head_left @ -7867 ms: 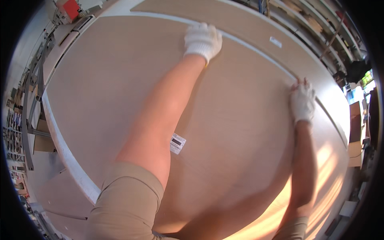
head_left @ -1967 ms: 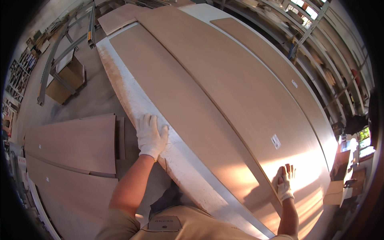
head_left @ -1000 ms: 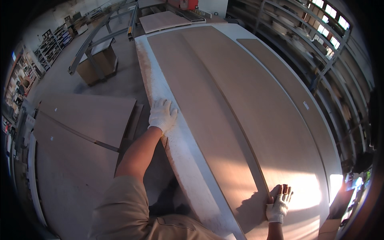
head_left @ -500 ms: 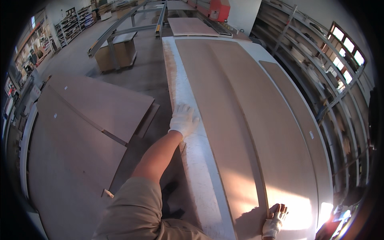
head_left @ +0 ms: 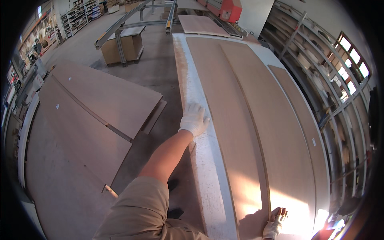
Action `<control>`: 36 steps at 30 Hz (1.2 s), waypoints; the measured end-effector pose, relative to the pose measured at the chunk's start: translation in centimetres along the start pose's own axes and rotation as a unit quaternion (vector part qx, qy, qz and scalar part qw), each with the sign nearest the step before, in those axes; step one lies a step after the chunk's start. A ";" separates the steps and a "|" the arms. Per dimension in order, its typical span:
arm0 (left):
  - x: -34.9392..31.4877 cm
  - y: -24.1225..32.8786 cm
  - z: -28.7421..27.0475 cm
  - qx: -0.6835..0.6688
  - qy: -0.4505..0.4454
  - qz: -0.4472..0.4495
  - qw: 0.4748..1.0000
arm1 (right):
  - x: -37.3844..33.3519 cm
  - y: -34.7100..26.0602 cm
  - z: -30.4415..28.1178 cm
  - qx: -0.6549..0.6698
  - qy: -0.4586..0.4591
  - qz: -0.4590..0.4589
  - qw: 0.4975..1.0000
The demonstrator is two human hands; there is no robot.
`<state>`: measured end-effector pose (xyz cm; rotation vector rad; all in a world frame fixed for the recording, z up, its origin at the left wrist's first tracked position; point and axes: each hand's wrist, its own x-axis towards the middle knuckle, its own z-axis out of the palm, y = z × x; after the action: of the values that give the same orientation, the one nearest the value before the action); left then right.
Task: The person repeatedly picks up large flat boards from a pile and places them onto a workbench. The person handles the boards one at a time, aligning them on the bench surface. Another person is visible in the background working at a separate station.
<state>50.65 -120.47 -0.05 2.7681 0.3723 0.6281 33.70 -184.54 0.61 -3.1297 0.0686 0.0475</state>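
My left hand (head_left: 195,119), in a white knit glove, rests on the white margin of the worktable (head_left: 212,176), beside the left edge of a long brown panel (head_left: 228,120). Its fingers lie over the surface, a little bent, holding nothing. Down at the lower right, my right hand (head_left: 275,224), in a glove with darker fingertips, lies with fingers stretched on a second long brown panel (head_left: 280,132), close to that panel's left edge. A shadow from this hand falls on the first panel. Bright sunlight covers the board around it.
A narrow brown strip (head_left: 298,108) lies along the table's right side. Large brown sheets (head_left: 100,92) are stacked at the left. Ahead stand a metal rail frame (head_left: 120,26), a box-like stack (head_left: 132,46) and a red machine part (head_left: 231,10). Storage racks (head_left: 316,60) line the right.
The view has shifted, so the table and stacked sheets sit slightly farther right in the picture. Both hands stay at about the same places on the table and panel.
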 end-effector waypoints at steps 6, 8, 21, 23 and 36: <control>0.4 -0.2 0.5 0.006 0.007 0.013 1.000 | 0.1 0.7 0.4 0.017 0.012 -0.024 0.999; 0.4 -0.2 0.6 0.005 0.007 0.018 1.000 | -0.1 -0.4 -0.7 0.005 0.004 -0.019 1.000; -0.5 -1.5 0.1 0.003 0.018 0.007 1.000 | 0.5 -2.3 -0.2 0.114 0.003 0.007 0.993; 0.7 1.2 0.9 -0.029 0.014 0.048 0.998 | -1.5 -2.4 -1.7 0.104 0.006 0.050 0.993; 0.7 0.4 -0.3 0.012 0.006 0.019 1.000 | 0.0 -2.5 -3.4 -0.022 -0.042 -0.015 0.999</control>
<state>51.16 -120.58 0.63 2.8014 0.3309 0.6527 33.90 -182.05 4.01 -3.1675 0.0208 0.1810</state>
